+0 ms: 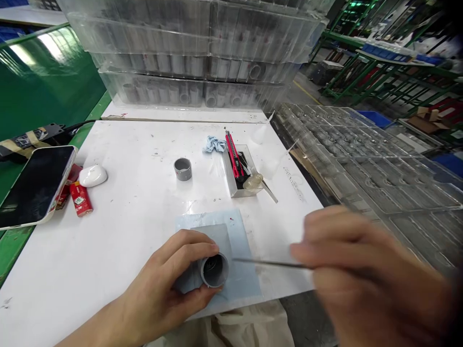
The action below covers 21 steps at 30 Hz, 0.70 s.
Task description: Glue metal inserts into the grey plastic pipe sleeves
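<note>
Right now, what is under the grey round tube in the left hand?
Around the grey round tube in the left hand, a grey flat sheet and a light-blue sheet beneath it are visible. Tube and hand cover what lies directly below.

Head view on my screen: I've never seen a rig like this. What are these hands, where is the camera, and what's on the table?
There is no machine arm here: these are one person's bare hands, and the single picture comes from a camera worn on that person's head, looking forward and down.

The left hand holds a gray tube, its open end showing, above a light blue sheet. The right hand, blurred, grips a thin tool that points toward the tube.

On the white table you also see a short gray ring, a small box with a red cutter across it, and a white case. A phone lies at the left. Clear trays are stacked behind.
</note>
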Motion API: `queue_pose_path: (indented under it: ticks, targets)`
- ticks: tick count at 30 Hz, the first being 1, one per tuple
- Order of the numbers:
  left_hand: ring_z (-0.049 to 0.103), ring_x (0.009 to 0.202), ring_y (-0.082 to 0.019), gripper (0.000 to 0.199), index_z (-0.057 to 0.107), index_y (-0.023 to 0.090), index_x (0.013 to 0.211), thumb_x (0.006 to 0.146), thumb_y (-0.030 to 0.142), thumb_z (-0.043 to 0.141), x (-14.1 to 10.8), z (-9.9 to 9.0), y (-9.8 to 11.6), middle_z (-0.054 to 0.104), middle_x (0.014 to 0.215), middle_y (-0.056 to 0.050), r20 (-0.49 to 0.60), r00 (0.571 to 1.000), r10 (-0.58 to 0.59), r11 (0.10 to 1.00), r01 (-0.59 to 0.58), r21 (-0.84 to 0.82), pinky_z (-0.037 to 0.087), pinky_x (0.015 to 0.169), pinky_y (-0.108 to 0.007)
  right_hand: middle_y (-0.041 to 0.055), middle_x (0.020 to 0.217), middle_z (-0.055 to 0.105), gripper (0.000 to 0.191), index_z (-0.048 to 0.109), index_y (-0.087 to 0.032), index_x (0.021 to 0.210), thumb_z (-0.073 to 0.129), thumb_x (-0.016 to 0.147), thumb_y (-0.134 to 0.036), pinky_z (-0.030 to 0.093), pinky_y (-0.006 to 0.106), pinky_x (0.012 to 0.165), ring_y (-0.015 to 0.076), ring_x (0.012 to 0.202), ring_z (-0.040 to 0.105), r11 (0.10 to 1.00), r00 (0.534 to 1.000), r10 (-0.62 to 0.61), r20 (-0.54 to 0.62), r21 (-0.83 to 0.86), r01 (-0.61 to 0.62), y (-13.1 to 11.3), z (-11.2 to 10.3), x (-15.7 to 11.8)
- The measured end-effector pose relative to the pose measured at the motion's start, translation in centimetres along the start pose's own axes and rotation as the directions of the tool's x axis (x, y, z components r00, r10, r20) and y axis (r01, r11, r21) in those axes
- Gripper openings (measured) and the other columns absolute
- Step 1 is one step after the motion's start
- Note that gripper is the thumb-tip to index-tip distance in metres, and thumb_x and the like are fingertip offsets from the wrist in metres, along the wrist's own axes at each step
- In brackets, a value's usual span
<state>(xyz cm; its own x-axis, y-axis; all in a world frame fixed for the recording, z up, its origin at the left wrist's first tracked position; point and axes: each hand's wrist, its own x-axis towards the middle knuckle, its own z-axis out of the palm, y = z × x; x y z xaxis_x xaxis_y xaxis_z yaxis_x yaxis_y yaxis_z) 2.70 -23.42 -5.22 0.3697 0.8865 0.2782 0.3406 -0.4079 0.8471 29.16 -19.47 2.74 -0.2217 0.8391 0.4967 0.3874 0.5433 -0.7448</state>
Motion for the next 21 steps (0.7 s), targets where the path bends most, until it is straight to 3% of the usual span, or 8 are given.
queue_pose_path:
  ticks: [3, 6, 14, 21]
  targets:
    - [0.069, 0.121, -0.018, 0.053, 0.054, 0.034, 0.144, 0.100, 0.011, 0.074, -0.1, 0.0, 0.0, 0.067, 0.133, -0.004, 0.008, 1.000, 0.009, 1.000, -0.009, -0.001, 0.058, 0.103, -0.026, 0.0018, 0.086, 0.072, 0.020, 0.083, -0.031, 0.108, 0.078, 0.097, -0.016, 0.058, 0.032, 0.065, 0.0194, 0.080, 0.070, 0.994, 0.999, 0.007, 0.050, 0.113, -0.013, -1.0, 2.8, -0.9]
    - [0.068, 0.120, -0.018, 0.052, 0.055, 0.033, 0.143, 0.100, 0.011, 0.074, -0.1, 0.1, -0.1, 0.066, 0.131, -0.004, 0.019, 1.000, 0.012, 1.000, -0.012, 0.007, 0.059, 0.101, -0.026, 0.0005, 0.089, 0.075, 0.020, 0.083, -0.026, 0.108, 0.077, 0.096, -0.011, 0.062, 0.027, 0.071, 0.0151, 0.083, 0.072, 0.989, 0.993, 0.032, 0.110, 0.143, -0.048, -0.7, 4.2, -0.9]
    - [0.068, 0.119, -0.020, 0.049, 0.060, 0.024, 0.144, 0.100, 0.007, 0.074, 0.1, 0.2, -0.4, 0.067, 0.130, -0.009, 0.007, 0.995, 0.096, 0.995, -0.096, -0.010, 0.061, 0.100, -0.028, 0.0018, 0.084, 0.073, 0.009, 0.084, -0.016, 0.098, 0.076, 0.098, -0.012, 0.060, 0.021, 0.072, 0.0115, 0.081, 0.070, 0.992, 0.988, 0.024, 0.151, 0.123, -0.043, 0.5, 4.7, -0.9]
    - [0.068, 0.121, -0.020, 0.061, 0.051, 0.024, 0.155, 0.100, 0.010, 0.075, -0.2, 0.5, -0.5, 0.072, 0.130, -0.008, -0.005, 0.996, 0.092, 0.996, -0.092, 0.005, 0.059, 0.104, -0.029, 0.0024, 0.082, 0.072, 0.010, 0.083, -0.015, 0.093, 0.075, 0.096, -0.009, 0.058, 0.023, 0.073, 0.0118, 0.081, 0.067, 0.999, 0.990, -0.040, 0.137, 0.005, 0.040, 0.2, 4.5, -0.6]
